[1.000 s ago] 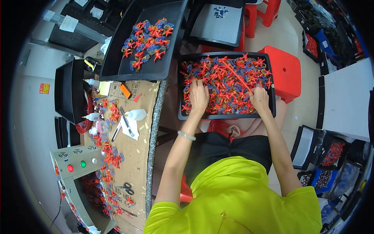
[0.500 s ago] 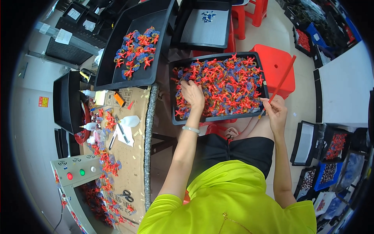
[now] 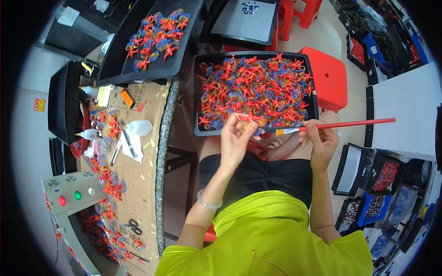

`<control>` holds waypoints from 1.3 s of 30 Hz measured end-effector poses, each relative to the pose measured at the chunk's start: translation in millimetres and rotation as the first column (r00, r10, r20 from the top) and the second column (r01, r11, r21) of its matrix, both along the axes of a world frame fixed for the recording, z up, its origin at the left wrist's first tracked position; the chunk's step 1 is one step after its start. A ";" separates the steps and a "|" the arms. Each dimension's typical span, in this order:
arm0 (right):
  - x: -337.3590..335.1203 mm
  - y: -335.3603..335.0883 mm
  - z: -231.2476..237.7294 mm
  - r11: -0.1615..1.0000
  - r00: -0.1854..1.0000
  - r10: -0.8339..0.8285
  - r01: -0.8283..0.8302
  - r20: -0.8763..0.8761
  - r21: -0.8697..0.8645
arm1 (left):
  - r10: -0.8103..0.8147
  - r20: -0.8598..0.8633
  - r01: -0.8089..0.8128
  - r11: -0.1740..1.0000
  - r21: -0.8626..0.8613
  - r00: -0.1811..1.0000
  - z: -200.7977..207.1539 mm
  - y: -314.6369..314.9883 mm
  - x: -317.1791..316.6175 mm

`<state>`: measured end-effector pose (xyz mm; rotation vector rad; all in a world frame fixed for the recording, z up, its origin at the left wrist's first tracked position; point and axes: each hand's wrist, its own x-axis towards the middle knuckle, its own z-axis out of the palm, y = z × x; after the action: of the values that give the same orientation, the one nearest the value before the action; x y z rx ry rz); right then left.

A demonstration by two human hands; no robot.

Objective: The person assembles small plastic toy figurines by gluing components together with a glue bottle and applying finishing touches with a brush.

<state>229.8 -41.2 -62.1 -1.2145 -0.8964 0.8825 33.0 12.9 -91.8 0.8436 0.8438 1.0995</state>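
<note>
My left hand (image 3: pixel 235 143) is closed on a small red, blue and yellow plastic figure (image 3: pixel 252 119), pinched between thumb and fingers. In my right hand (image 3: pixel 321 141) is a paintbrush (image 3: pixel 352 124) with a long red handle, held sideways. Its bristles point left at the figure; whether they touch it I cannot tell. Both hands are over the near edge of a black tray (image 3: pixel 198 94), which is heaped with many similar figures (image 3: pixel 258 87). The rest of the pinched figure is hidden by my fingers.
A second black tray (image 3: pixel 117 64) with fewer figures stands at the upper left, on a cardboard-covered table (image 3: pixel 149 165). White bottles (image 3: pixel 139 128), scissors (image 3: pixel 132 226) and a grey machine (image 3: pixel 69 193) are there too. Red stools (image 3: pixel 329 78) and a grey-lined tray (image 3: pixel 239 27) lie beyond.
My left hand has come back from the tray toward me and now holds a figure. The brush has swung from upright to level, its tip now toward my left hand.
</note>
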 end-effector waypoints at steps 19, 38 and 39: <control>-37.7 0.6 26.3 0.940 0.926 0.294 -0.325 0.239 0.102 | -0.021 -0.005 0.021 1.000 -0.024 1.000 2.5 -48.8 -12.7; -43.7 38.8 23.9 0.871 0.890 0.456 -0.450 -0.017 -0.195 | -0.027 -0.040 0.022 0.993 -0.118 0.999 39.2 -41.4 -13.6; -52.0 34.4 22.3 0.831 0.827 0.454 -0.527 -0.332 -0.177 | -0.032 -0.039 0.027 0.992 -0.123 0.999 42.2 -40.7 -12.1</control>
<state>177.8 -6.8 -39.8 -1.0512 -0.8981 1.5985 21.0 -27.8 -49.6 0.7754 0.9207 0.9972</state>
